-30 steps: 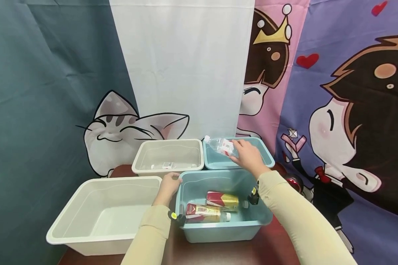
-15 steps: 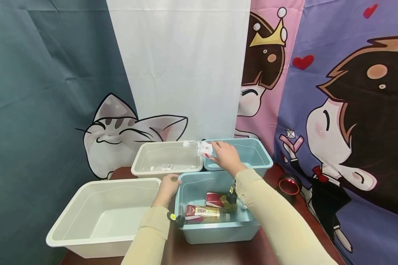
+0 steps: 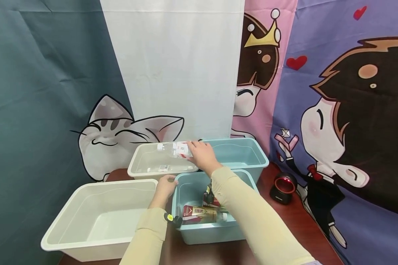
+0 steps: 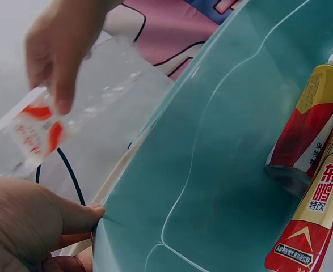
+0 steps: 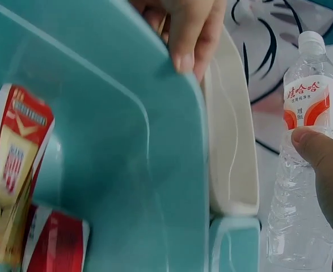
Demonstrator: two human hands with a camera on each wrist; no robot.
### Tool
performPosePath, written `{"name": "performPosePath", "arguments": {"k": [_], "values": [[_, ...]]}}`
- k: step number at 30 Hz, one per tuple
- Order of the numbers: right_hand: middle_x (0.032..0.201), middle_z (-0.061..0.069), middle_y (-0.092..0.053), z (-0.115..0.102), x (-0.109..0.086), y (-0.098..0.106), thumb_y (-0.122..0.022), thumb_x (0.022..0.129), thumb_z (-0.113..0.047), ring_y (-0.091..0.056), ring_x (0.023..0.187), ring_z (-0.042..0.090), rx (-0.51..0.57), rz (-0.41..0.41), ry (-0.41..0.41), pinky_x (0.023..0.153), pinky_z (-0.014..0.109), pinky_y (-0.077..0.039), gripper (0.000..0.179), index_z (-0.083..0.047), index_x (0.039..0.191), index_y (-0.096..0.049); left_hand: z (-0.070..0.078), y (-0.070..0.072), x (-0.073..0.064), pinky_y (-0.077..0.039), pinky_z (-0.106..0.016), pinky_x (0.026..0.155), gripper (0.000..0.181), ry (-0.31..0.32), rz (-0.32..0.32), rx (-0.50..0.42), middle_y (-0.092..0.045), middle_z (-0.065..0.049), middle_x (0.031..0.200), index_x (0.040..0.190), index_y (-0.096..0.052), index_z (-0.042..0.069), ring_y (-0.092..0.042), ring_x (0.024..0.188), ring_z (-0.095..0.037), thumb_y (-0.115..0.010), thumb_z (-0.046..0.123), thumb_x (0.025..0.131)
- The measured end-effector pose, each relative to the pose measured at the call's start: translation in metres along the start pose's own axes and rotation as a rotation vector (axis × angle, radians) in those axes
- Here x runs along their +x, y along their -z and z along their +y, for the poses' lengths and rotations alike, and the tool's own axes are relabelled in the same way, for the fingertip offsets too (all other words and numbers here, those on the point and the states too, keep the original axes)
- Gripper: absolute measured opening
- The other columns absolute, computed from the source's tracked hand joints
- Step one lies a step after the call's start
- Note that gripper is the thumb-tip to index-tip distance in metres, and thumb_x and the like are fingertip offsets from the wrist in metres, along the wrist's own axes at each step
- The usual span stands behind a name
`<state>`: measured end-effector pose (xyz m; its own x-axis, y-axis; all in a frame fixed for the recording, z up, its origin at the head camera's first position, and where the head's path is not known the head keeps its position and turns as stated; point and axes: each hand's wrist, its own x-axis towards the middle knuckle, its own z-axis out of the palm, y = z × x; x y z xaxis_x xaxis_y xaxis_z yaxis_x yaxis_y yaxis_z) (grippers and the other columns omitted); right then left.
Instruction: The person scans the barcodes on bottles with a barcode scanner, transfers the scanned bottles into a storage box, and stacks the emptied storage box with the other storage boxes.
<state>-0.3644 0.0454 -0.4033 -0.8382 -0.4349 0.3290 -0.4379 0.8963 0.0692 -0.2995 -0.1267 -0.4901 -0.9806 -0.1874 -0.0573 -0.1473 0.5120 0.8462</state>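
My right hand (image 3: 203,156) grips a clear plastic water bottle (image 3: 170,149) by its body and label, cap pointing left, over the back cream bin (image 3: 137,156). In the right wrist view, the thumb presses beside the bottle's (image 5: 302,198) red-and-white label. My left hand (image 3: 164,189) pinches the left rim of the front blue bin (image 3: 212,234), with the thumb on the rim (image 4: 98,218) in the left wrist view. Inside that bin lie two red-and-yellow drink bottles, one labelled bottle (image 3: 199,214) nearer me and another bottle (image 4: 308,119) partly hidden by my right forearm in the head view.
Another clear bottle (image 3: 164,168) lies in the back cream bin. A larger cream bin (image 3: 93,244) stands at front left, and a second blue bin (image 3: 242,154) at back right. A black scanner-like device (image 3: 283,187) with a red-lit ring sits on the brown table (image 3: 272,221).
My right hand has carried the water bottle leftward, from over the back blue bin to over the back cream bin. My left hand has stayed at the front blue bin's rim.
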Motion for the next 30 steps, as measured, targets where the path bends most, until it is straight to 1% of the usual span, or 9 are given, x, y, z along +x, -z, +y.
{"name": "performPosePath", "arguments": {"k": [4, 9, 15, 24, 30], "values": [[0.145, 0.003, -0.055, -0.017, 0.009, 0.004, -0.071, 0.092, -0.047, -0.053, 0.132, 0.023, -0.007, 0.034, 0.038, 0.104, 0.045, -0.046, 0.071, -0.016, 0.15, -0.045, -0.002, 0.002, 0.001, -0.044, -0.061, 0.105, 0.035, -0.011, 0.001, -0.011, -0.059, -0.029, 0.133, 0.126, -0.063, -0.004, -0.055, 0.124, -0.048, -0.063, 0.01, 0.095], [0.145, 0.001, -0.055, -0.029, 0.016, 0.004, -0.07, 0.092, -0.049, -0.053, 0.132, 0.023, -0.019, 0.048, 0.067, 0.105, 0.044, -0.046, 0.073, -0.017, 0.152, -0.043, -0.003, 0.003, 0.001, -0.045, -0.061, 0.104, 0.034, -0.006, 0.007, -0.005, -0.06, -0.029, 0.132, 0.126, -0.064, -0.004, -0.056, 0.122, -0.048, -0.064, 0.01, 0.094], [0.146, 0.001, -0.054, -0.03, 0.019, 0.001, -0.072, 0.092, -0.048, -0.053, 0.133, 0.023, -0.009, 0.043, 0.056, 0.107, 0.044, -0.045, 0.075, -0.016, 0.152, -0.043, -0.001, 0.002, 0.001, -0.045, -0.06, 0.103, 0.034, -0.002, 0.008, -0.018, -0.061, -0.028, 0.131, 0.125, -0.065, -0.004, -0.057, 0.122, -0.048, -0.064, 0.01, 0.094], [0.144, 0.002, -0.055, -0.03, 0.02, -0.003, -0.071, 0.092, -0.049, -0.053, 0.131, 0.023, -0.01, 0.054, 0.071, 0.11, 0.043, -0.044, 0.074, -0.015, 0.151, -0.045, 0.0, 0.001, 0.0, -0.047, -0.059, 0.101, 0.032, -0.014, 0.018, -0.019, -0.063, -0.028, 0.128, 0.122, -0.066, -0.004, -0.058, 0.12, -0.047, -0.065, 0.01, 0.093], [0.144, 0.004, -0.056, -0.032, 0.02, -0.011, -0.075, 0.09, -0.045, -0.054, 0.131, 0.024, 0.029, 0.065, 0.09, 0.111, 0.046, -0.043, 0.073, -0.014, 0.15, -0.046, 0.0, -0.001, 0.0, -0.047, -0.059, 0.101, 0.032, -0.012, 0.025, -0.012, -0.063, -0.028, 0.128, 0.121, -0.067, -0.004, -0.058, 0.119, -0.047, -0.066, 0.01, 0.093]]}}
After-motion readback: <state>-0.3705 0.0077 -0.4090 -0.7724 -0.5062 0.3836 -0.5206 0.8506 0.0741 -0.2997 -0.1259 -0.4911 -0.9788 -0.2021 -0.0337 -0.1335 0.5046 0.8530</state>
